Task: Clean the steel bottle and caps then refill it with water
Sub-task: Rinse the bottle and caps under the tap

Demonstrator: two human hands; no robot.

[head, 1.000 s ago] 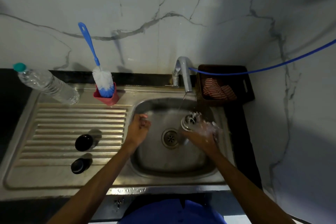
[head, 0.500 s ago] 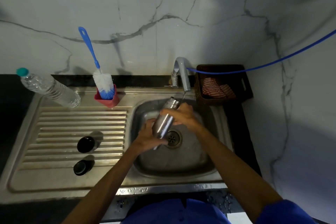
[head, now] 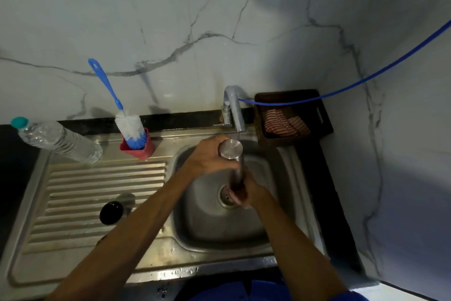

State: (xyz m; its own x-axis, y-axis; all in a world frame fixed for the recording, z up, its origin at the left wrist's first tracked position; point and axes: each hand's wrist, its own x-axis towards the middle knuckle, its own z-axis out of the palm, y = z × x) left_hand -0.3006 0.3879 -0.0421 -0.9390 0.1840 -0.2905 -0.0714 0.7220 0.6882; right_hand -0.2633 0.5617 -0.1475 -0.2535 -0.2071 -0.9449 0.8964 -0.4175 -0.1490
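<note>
over the sink (head: 280, 225), from the head view, the bottle (head: 235, 166) stands nearly upright but upside down, flat base up near the tap (head: 235, 107), mouth end hidden low down above the drain (head: 228, 197). its long axis runs from the spout down toward the drain, tilted slightly. the left hand (head: 210, 156) grasps the upper body just under the base; the right hand (head: 246, 193) grasps the lower end, fingers wrapped round it. a thin stream falls from the tap just beside the base. both hands touch the bottle, so neither is nearer; my guess is that the next move is turning it mouth up under the spout, the right hand leading. one black cap (head: 111, 212) lies well apart to the left on the draining board (head: 73, 190). no brand, label or writing can be read anywhere, nor on the plastic bottle (head: 58, 139) or brush (head: 122, 112).
</note>
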